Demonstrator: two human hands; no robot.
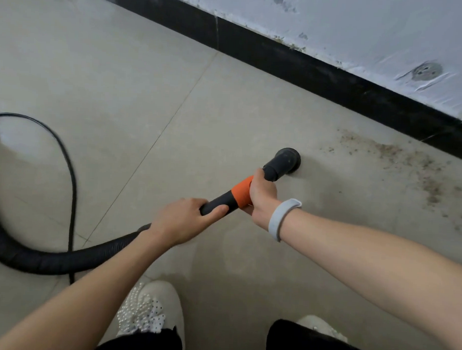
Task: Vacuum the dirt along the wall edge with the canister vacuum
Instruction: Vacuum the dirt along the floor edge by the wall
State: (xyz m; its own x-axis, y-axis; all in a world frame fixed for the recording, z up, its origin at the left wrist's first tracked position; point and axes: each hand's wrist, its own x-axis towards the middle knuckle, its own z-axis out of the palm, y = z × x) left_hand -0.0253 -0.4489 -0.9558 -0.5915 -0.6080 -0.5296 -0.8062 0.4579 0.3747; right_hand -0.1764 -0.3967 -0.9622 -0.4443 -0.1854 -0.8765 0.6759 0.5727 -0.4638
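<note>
Hose (33, 259) cut off left, nozzle (285, 161) mouth hidden against floor (149, 80).

lighting: even, soft, moderately bright daylight tone. glare: bright white patch on floor tile (13, 138) at left edge. shadows: faint, diffuse, beneath forearms and around nozzle (285, 163). blur: hose (38, 259) and cable (70, 174) smeared at left. distortion: wide-angle; baseboard (307, 65) bows, forearms stretch toward lower corners. centre reasonably sharp.

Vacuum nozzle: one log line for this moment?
round nozzle on tile | left hand, right hand grip wand | dirt rightward, unreached
</note>
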